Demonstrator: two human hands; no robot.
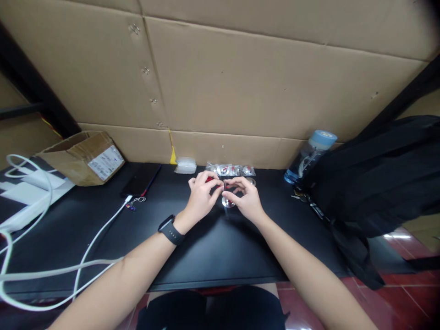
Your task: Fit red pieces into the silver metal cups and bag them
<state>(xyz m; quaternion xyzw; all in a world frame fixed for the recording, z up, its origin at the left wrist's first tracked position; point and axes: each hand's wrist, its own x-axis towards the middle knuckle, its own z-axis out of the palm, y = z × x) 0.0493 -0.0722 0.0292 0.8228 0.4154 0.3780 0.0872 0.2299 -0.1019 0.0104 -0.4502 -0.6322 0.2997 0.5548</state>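
Note:
Both of my hands are together over the middle of the black table. My left hand (202, 193) is closed in a pinch, with a bit of red showing at its fingers; what it holds is too small to make out. My right hand (249, 198) pinches a small thin piece (225, 185) seen edge-on, dark with some red, and the left fingertips meet it from the other side. Just below the fingers lies a shiny silver round piece (227, 202) with a red centre, partly covered by my right hand.
Clear plastic packets (232, 170) with silver and red round pieces lie along the cardboard wall, beside a white packet (186, 165). A cardboard box (85, 158), phone (139, 179) and white cable (99, 233) are left. A water bottle (309, 156) and black backpack (374, 178) stand right.

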